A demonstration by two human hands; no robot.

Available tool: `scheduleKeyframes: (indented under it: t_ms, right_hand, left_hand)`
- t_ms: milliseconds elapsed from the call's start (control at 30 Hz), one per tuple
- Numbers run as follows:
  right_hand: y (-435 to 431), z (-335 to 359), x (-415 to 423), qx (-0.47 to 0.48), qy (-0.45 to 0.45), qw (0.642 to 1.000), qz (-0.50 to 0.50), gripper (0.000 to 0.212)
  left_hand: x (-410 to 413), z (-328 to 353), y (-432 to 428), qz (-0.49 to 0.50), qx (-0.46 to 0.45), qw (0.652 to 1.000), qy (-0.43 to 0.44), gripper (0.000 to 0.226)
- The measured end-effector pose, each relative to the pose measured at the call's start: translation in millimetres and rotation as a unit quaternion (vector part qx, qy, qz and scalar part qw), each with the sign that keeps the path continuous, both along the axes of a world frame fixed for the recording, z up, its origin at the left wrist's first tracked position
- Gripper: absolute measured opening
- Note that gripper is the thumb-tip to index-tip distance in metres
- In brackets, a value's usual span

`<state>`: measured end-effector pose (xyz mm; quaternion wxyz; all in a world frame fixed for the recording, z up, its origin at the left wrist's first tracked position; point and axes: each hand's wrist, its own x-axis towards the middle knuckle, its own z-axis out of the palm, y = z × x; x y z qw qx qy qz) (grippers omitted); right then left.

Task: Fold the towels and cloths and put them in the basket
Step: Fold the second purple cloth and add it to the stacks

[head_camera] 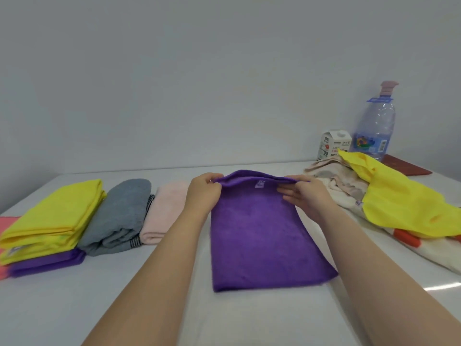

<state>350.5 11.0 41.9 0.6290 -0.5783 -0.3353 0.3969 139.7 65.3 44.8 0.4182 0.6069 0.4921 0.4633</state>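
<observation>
A purple cloth (262, 240) lies folded lengthwise on the white table (74, 308) in front of me. My left hand (203, 193) pinches its far left corner, and my right hand (306, 193) pinches its far right corner; the far edge is lifted off the table. To the left lie folded cloths: a yellow one (55, 221) on a purple one (47, 264), a grey one (119, 216) and a pale pink one (166, 211). To the right is an unfolded heap with a yellow cloth (404, 198) over beige and cream towels (334, 178). No basket is in view.
A large clear water bottle (376, 123) and a small white carton (333, 144) stand at the back right by the wall. A dark red flat thing (406, 167) lies beside them. A pink cloth edge (5, 226) shows at the far left.
</observation>
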Motion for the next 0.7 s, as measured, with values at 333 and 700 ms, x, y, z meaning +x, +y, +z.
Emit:
scheduleKeyframes:
  t_ms: [333, 700]
  right_hand:
    - [-2, -6, -1, 0.048, 0.143, 0.987, -0.053, 0.021]
    - [-67, -4, -27, -0.01, -0.029, 0.996, -0.079, 0.024]
  left_hand:
    - [-2, 7, -9, -0.018, -0.142, 0.967, -0.209, 0.013]
    - [-27, -1, -62, -0.005, -0.086, 0.994, -0.061, 0.023]
